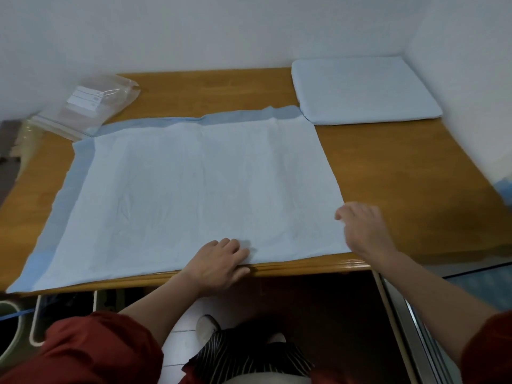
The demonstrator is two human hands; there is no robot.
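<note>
Pale blue pad [194,189] lies under the left grip [219,261], whose fingers are flat and press the pad's near edge down right at the front rim of the desk [415,189]. The right grip [363,231] sits at the pad's near right corner with its fingers curled towards the edge. It is blurred, so whether it pinches the sheet or only touches it cannot be told.

The pad is spread across the left and middle of the desk. A darker blue border shows only along its far and left sides, which suggests the sheet is already doubled over. On that reading, at least 1 fold is made and being smoothed. More folds are probably left before it matches the folded pad [360,90], a compact stack in the far right corner beside the wall.

The pad's near edge runs flush with the desk rim, and its near left corner reaches the very edge. A clear plastic bag [91,103] lies at the far left, against the pad's far left corner. Bare wood to the right of the pad leaves room to lift that side and carry it leftwards.
</note>
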